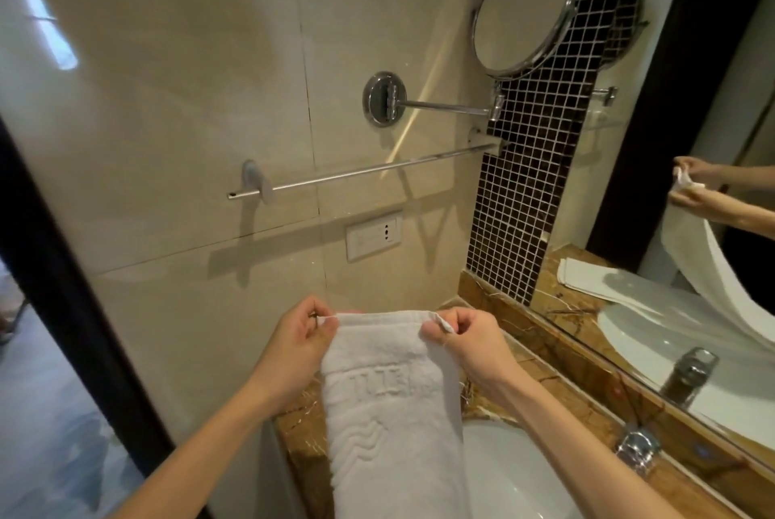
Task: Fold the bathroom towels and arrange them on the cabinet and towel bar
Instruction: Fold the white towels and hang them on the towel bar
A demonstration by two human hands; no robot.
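Closest to the camera, above the brown marble bench and the white oval basin, a white terry towel with raised lettering and wavy ribbing hangs as a long narrow band. It looks doubled lengthwise, though the layers cannot be counted, and its lower end runs out of view.

The left hand and the right hand each have a tight pinch grip on one top corner, thumb against forefinger, with the other fingers curled in. The towel's top edge is stretched taut between the two grips. All the rest of it drops below them towards the person, across the bench edge and the basin rim.

Beyond the hands, the slim chrome towel bar on the beige tiled wall carries nothing. Further right, the large wall mirror reflects a flat folded white cloth lying on the bench beside the basin.

By my reading, one piece is placed and this towel is partly folded. It has yet to be finished and set on the bar, so the task seems near its middle.
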